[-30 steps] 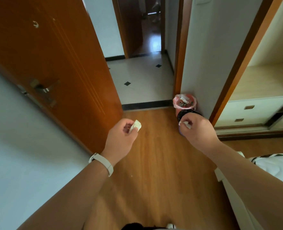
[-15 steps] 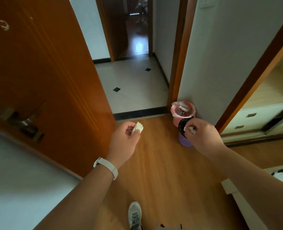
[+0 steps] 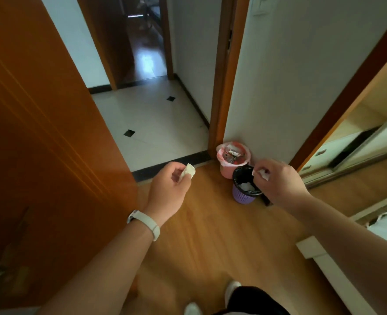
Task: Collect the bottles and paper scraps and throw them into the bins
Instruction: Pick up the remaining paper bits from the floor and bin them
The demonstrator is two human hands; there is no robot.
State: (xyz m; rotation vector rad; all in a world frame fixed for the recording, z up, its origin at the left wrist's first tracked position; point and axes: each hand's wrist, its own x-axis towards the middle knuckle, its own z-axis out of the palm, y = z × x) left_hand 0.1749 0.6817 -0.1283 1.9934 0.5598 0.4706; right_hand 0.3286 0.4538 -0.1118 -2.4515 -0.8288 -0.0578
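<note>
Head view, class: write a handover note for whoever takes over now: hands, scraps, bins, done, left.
Left hand pinches a paper scrap, short of the bins.
Right hand pinches a second scrap by the rim of the purple bin.
Done: the purple bin holds white paper; the pink bin beside it holds rubbish.
Left: drop both scraps in. No bottles in view.

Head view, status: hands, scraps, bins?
Left grip pinches paper scrap. Right grip pinches second scrap, held toward purple bin. Pink bin behind it. Nothing blocking bins.
</note>
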